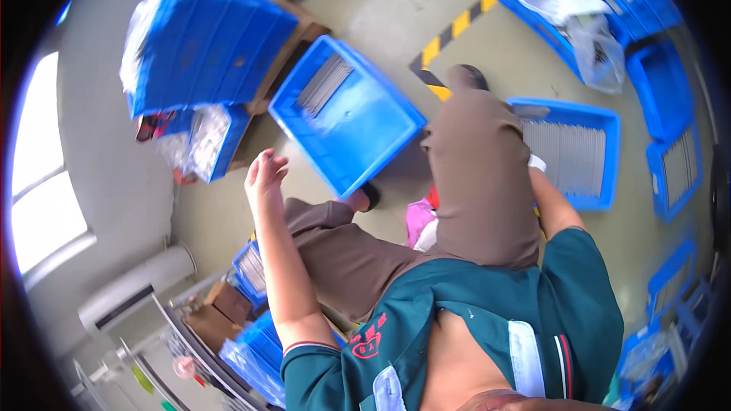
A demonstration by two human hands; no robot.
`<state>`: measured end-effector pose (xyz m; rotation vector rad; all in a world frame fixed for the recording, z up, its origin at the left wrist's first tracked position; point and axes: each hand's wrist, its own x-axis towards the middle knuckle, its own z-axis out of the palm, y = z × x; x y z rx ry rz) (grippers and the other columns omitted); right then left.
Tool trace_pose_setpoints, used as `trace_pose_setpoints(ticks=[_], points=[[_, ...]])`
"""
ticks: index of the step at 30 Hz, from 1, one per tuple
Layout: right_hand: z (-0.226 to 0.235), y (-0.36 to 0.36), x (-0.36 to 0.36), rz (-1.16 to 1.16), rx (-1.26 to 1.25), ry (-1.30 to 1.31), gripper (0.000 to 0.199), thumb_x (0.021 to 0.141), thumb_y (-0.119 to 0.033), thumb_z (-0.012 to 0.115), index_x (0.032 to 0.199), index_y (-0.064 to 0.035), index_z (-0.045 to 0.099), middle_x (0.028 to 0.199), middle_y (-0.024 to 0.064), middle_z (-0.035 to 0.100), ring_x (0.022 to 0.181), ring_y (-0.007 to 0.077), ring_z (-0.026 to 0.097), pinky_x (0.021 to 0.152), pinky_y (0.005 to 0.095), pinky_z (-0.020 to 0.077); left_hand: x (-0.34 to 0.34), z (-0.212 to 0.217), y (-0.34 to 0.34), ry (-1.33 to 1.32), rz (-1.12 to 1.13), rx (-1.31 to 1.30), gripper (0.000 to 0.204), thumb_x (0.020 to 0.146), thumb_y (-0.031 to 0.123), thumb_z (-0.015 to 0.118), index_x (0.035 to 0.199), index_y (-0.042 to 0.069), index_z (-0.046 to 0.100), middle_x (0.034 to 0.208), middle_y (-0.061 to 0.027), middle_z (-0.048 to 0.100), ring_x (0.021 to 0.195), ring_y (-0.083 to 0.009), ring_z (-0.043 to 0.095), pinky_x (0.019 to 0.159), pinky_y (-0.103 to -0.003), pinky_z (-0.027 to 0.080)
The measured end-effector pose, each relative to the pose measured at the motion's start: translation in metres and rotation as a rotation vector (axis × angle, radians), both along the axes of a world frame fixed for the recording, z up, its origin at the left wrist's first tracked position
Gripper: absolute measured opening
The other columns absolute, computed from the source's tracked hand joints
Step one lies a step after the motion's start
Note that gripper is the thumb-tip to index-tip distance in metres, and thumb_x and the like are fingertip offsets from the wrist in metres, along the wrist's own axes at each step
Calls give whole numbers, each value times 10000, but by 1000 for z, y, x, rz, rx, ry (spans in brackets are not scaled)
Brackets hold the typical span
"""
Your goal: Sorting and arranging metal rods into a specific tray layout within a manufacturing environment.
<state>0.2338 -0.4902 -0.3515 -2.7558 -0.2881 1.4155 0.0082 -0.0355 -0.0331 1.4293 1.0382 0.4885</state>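
My left hand (266, 173) is raised beside the near-left side of a blue bin (365, 141). Its fingers are loosely curled and a little apart, with nothing visible in them. In that bin, a bundle of thin grey rods (325, 85) lies against the far-left end, and the bottom shows bare elsewhere. My right hand (538, 170) is low beside my right knee, at the left edge of a second blue bin (611, 156) filled with a row of grey rods (567, 156). My leg hides most of that hand. Something white (537, 161) shows at it, too small to name.
Stacked blue bins (213, 46) stand on a wooden pallet (304, 27) at the far left. More blue bins (662, 87) line the right side, some with plastic bags (598, 49). Yellow-black tape (461, 24) marks the floor. Pink cloth (418, 221) lies between my legs.
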Motion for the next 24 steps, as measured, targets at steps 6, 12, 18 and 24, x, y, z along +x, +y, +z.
trace_pose_setpoints(ticks=[6,12,18,24], points=[[67,47,108,201,-102,-224,332,855,-268,483,1046,-87,685,1144,155,623,1073,319,596,875,422,483,-4,25,22,-72,-57,43,270,932,281,557,1069,52,597,862,-36,651,820,-128,625,721,-249,470],[210,228,189,662,264,-668,295,822,-208,474,1019,-38,612,1020,196,638,957,339,615,832,421,486,-6,9,31,-223,33,-47,268,918,290,577,1022,46,615,833,-36,663,784,-105,609,715,-234,445],[217,435,76,1186,682,-582,287,800,-157,483,1028,-36,610,1044,193,626,975,331,599,854,413,477,-16,31,34,-317,174,29,276,921,285,576,1023,31,608,827,-34,659,793,-93,583,731,-232,422],[96,503,39,1247,488,-529,282,843,-129,448,1073,-66,598,1100,158,606,1039,301,575,872,418,467,-28,45,32,-397,230,-73,279,938,251,551,1068,7,589,855,-57,646,806,-106,580,752,-245,437]])
